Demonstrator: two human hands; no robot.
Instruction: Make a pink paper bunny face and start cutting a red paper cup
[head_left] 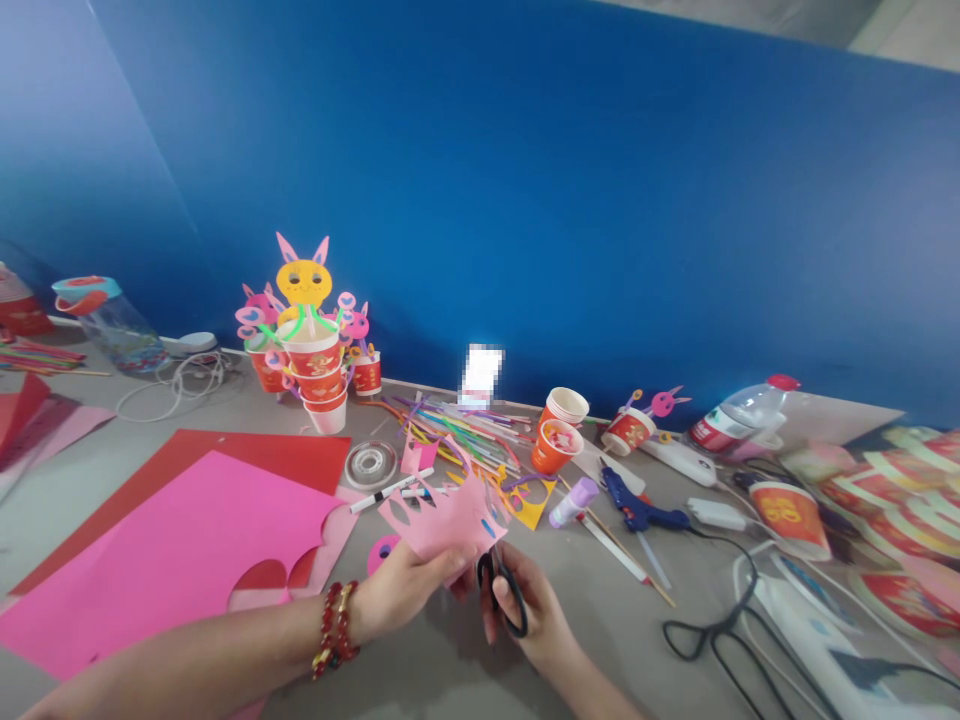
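Note:
My left hand [409, 588], with red bead bracelets at the wrist, pinches a light pink paper [442, 520] whose far edge is cut into jagged points and holes. Black-handled scissors [512, 605] are in my right hand [534, 610], with fingers through the loops. Their blades meet the right edge of the pink paper, near a small blue mark. A bright pink ring-shaped piece [382, 552] lies just left of the paper, partly behind my left hand.
Pink sheets [172, 550] and red sheets [262, 450] lie left. Decorated cups [315, 360], pipe cleaners [480, 435] and tape [371, 463] stand or lie behind. Rightward are a glue stick [574, 502], glue gun [637, 505], bottle [742, 415] and cables [720, 630].

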